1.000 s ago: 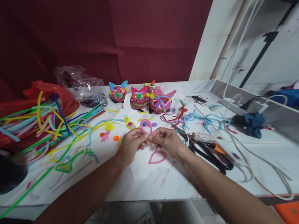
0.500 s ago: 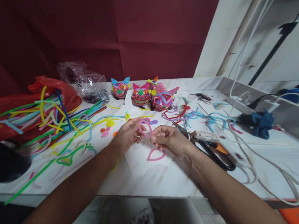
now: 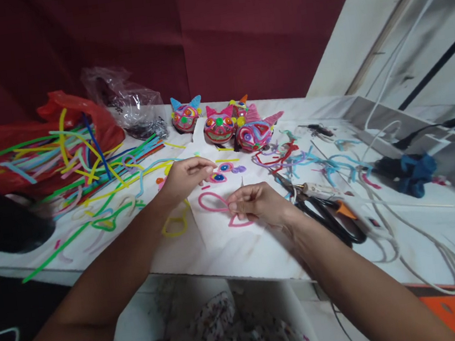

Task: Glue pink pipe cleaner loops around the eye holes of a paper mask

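My right hand (image 3: pixel 257 203) pinches a loop of pink pipe cleaner (image 3: pixel 209 202) over the white table. A second pink pipe cleaner shape (image 3: pixel 239 222) lies just below those fingers, partly covered by the hand. My left hand (image 3: pixel 188 176) is a little above and left of the held loop, apart from it. Its fingers are bent together, and anything between them is hidden. Beside its fingertips lie two pink eye shapes with blue centres (image 3: pixel 218 177) and a purple piece (image 3: pixel 239 169). Under my left forearm sits a bent yellow pipe cleaner (image 3: pixel 175 226).
Colourful cat-like heads (image 3: pixel 220 128) stand at the back. Loose pipe cleaners spill from a red bag (image 3: pixel 98 117) on the left. At right are black-handled scissors (image 3: pixel 330 218), a glue gun (image 3: pixel 318 190), cables (image 3: pixel 425 242) and blue scraps (image 3: pixel 331 165). A dark object (image 3: pixel 3 217) stands at left.
My left hand has let go of the pink loop and moved up and left. The loop now extends leftward from my right hand. The blue-centred eye shapes have come into view.
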The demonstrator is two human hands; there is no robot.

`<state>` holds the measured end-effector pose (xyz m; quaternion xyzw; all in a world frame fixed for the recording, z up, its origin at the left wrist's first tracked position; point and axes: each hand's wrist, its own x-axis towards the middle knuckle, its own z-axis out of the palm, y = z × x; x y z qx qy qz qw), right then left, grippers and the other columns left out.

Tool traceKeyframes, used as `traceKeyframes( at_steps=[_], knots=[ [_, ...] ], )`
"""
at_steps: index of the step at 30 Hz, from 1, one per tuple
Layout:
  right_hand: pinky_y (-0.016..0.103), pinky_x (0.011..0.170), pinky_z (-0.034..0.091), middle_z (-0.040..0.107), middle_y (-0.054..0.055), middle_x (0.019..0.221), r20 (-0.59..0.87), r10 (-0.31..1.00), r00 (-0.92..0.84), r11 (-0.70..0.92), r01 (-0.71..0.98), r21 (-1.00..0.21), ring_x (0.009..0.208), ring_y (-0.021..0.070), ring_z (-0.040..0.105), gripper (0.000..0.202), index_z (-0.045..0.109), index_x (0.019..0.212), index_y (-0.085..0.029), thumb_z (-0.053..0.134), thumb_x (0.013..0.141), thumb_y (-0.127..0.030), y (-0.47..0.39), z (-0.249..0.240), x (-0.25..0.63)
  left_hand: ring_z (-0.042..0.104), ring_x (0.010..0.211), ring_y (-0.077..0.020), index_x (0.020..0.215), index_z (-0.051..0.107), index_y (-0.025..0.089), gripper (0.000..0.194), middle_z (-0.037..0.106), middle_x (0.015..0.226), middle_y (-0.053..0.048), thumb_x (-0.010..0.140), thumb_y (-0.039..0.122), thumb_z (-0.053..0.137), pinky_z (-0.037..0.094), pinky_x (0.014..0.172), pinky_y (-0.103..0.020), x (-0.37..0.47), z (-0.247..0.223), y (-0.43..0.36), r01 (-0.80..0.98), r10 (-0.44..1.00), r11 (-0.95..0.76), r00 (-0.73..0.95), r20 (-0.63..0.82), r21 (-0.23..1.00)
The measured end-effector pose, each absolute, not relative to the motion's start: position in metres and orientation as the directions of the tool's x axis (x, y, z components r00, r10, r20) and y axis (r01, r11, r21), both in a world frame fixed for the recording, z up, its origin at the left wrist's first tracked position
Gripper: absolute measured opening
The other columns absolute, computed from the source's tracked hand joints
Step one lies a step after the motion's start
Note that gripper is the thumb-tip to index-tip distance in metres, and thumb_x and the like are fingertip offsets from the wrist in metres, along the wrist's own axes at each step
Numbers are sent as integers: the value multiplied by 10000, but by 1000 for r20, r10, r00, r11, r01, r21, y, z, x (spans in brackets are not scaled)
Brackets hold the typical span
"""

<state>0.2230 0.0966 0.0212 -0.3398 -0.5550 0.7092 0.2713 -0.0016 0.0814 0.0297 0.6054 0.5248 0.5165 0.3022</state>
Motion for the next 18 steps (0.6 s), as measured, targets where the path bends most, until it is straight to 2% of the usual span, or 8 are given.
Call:
traceKeyframes(
  at_steps=[4,7,13,18],
  knots=[
    [165,413,374,736,14,564,-214,723,-657,-227,66,-972,444,83,573,221,792,644,-174,926,481,-239,90,17,218,637,640,-151,927,805,149,380,758,759,-44,730,472,842,515,581,-245,-3,26,84,312,964,-221,-74,255,924],
    [161,396,330,721,7,548,-214,714,-666,-204,95,-974,426,79,551,180,766,639,-172,865,499,-229,87,13,214,592,581,-127,926,808,141,277,702,667,-10,757,361,809,479,538,-219,-2,27,84,325,972,-192,-66,225,926],
    [197,440,436,718,-4,552,-192,725,-661,-149,122,-981,431,90,562,134,718,616,-186,796,523,-245,86,5,211,607,574,-127,955,826,143,214,702,670,-4,802,276,760,475,522,-206,1,30,81,395,990,-138,23,140,908],
    [189,435,422,706,-15,540,-168,749,-641,-92,150,-984,417,77,545,97,744,614,-180,762,536,-235,86,-2,209,614,605,-121,927,820,157,162,735,741,-1,822,266,763,490,609,-223,-4,34,77,491,981,-168,171,95,855]
  ],
)
